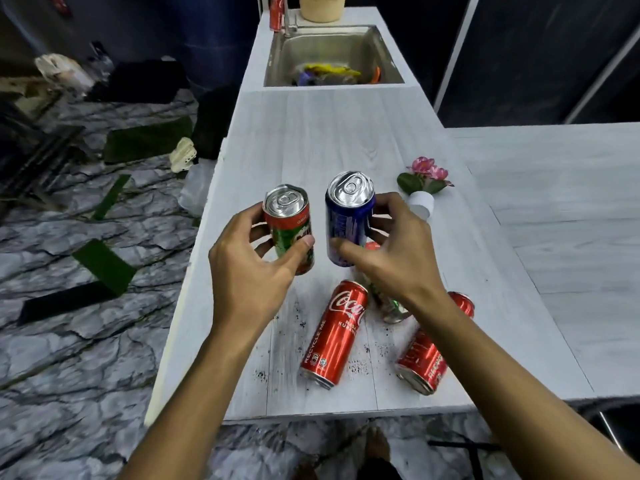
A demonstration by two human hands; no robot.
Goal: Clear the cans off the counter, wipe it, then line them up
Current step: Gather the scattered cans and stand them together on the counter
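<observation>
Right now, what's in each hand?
Left hand: holding the green and red can.
Right hand: holding the blue can.

The red can (334, 332) at 6 o'clock is shining like smooth metal. The counter (311, 140) is looking like matt wood; the metal sink (346, 46) is gleaming.

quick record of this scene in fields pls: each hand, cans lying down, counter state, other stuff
left: left hand grips the green and red can, upright
right: right hand grips the blue can, upright
lying cans: red cola can; second red can, partly under the right forearm; a third can, mostly hidden under the right hand
counter: white counter, dark specks near the lying cans
other: flower pot; sink; far red can beside the sink
</observation>
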